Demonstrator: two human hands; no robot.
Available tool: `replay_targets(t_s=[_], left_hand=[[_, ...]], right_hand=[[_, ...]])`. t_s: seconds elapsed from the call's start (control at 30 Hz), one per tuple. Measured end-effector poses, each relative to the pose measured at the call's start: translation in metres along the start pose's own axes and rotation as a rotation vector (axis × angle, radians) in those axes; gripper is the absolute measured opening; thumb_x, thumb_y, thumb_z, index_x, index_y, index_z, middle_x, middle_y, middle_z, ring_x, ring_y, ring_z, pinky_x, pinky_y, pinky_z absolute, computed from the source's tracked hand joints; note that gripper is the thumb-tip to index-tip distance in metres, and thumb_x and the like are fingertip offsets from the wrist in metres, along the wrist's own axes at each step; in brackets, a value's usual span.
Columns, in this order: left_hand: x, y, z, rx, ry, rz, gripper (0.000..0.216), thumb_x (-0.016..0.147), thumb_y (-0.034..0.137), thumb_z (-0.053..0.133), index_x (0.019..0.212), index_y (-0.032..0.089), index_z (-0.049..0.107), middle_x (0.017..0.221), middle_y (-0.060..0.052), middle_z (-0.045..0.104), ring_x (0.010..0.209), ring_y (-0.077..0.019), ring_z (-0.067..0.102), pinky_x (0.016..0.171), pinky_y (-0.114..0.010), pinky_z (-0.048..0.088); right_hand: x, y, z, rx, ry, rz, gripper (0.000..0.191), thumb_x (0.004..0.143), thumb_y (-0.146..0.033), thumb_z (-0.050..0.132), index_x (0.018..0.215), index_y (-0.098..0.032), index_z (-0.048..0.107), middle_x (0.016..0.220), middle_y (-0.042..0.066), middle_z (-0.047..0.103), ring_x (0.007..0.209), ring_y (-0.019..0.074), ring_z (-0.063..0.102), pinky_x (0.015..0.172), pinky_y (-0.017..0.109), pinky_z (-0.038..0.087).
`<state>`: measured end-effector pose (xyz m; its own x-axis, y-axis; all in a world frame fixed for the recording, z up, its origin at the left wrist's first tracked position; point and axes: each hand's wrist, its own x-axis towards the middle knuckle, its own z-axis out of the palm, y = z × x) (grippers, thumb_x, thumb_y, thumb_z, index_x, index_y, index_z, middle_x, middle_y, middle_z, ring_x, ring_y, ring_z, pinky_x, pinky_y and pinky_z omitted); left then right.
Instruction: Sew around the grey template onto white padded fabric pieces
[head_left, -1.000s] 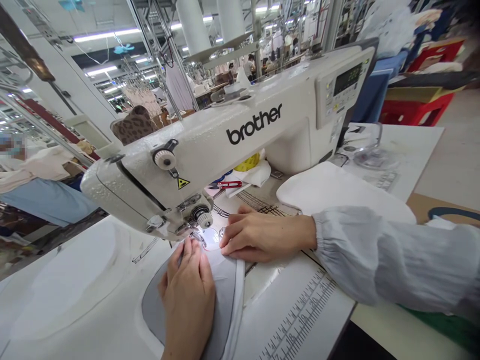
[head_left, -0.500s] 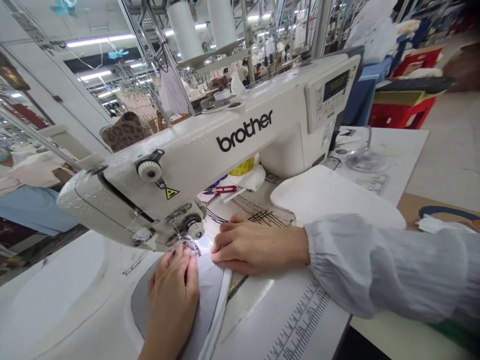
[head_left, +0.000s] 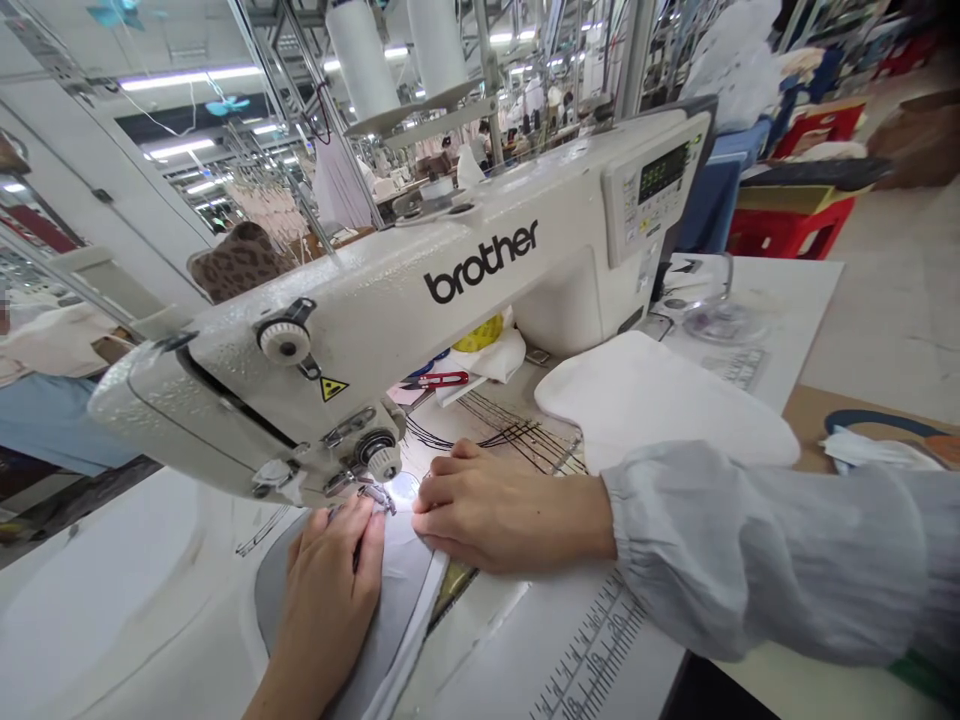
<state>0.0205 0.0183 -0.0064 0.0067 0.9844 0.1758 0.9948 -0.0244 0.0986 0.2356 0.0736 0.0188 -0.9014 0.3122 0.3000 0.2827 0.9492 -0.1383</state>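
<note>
A white Brother sewing machine stands across the table. Under its presser foot lies a grey fabric piece with a white edge. My left hand lies flat on the grey fabric, fingers stretched toward the needle. My right hand presses the fabric's right edge just beside the lit needle plate, fingers together and bent, in a grey sleeve.
A stack of white fabric pieces lies right of the machine. Red thread snips and a yellow object sit behind the arm. A printed ruler runs along the table front. A clear container stands at the far right.
Both hands and the grey fabric have slid slightly left and nearer in the picture as the view shifted; hands keep the same hold at the needle.
</note>
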Motion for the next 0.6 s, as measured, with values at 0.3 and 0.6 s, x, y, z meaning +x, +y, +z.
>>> replay_targets(t_s=[0.3,0.6], left_hand=[[0.009,-0.021,0.000,-0.092,-0.022,0.142,0.033,0.092,0.040,0.035,0.084,0.024,0.063,0.095,-0.005,0.073,0.089,-0.0252,0.062,0.085,-0.040,0.043],[0.018,-0.025,-0.008,-0.177,-0.134,0.204,0.040,0.095,0.044,0.031,0.066,0.024,0.048,0.064,0.001,0.062,0.063,-0.0201,0.059,0.069,-0.035,0.041]], right_hand=[[0.003,-0.008,0.009,-0.072,0.033,0.022,0.015,0.093,-0.018,0.055,0.081,-0.016,0.062,0.086,0.002,0.061,0.080,0.0177,0.048,0.074,0.034,0.032],[0.005,-0.016,0.018,-0.100,0.078,0.041,0.014,0.091,-0.019,0.058,0.078,-0.017,0.062,0.087,0.003,0.060,0.080,0.0184,0.047,0.075,0.035,0.031]])
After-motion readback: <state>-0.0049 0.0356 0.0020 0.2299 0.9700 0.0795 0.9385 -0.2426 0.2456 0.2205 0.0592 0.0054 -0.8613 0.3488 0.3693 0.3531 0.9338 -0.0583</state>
